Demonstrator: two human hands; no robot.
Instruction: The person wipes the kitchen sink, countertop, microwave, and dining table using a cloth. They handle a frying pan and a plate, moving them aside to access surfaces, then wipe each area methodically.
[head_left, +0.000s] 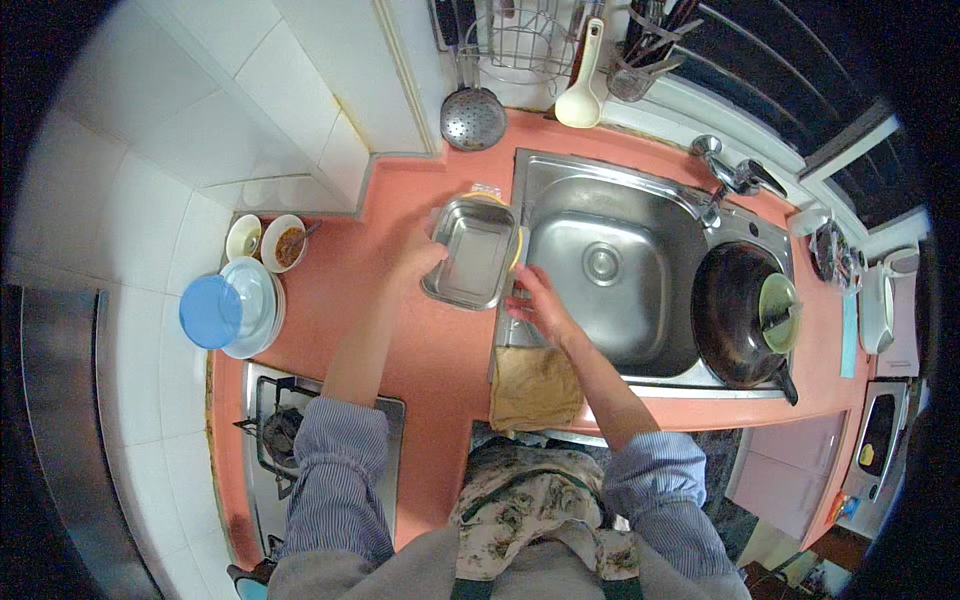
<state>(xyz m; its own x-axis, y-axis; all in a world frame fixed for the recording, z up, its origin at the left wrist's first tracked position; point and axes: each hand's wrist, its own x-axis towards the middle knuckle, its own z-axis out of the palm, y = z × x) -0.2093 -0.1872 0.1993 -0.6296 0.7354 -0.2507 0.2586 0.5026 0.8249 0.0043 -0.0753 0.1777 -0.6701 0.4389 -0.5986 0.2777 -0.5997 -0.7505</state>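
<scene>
A rectangular stainless-steel food container (474, 251) is on the salmon-coloured countertop, against the left side of the sink. Yellow edging and a clear clip-like piece show around its rim. My left hand (422, 255) grips its left side, thumb over the rim and the other fingers mostly hidden. At the container's lower right corner is my right hand (541, 301), fingers apart, with nothing seen in it. Whether those fingertips touch the container, I cannot tell. The steel sink basin (600, 319) lies to the right, and a folded tan cloth (534, 386) hangs over the counter's front edge.
A dark wok (716, 315) with a green bowl (778, 304) sits on the sink's right side, near the faucet (724, 180). Stacked plates (255, 330), a blue lid (210, 311) and two small bowls stand left. A gas stove (330, 435) is at lower left; a skimmer (474, 120) hangs behind.
</scene>
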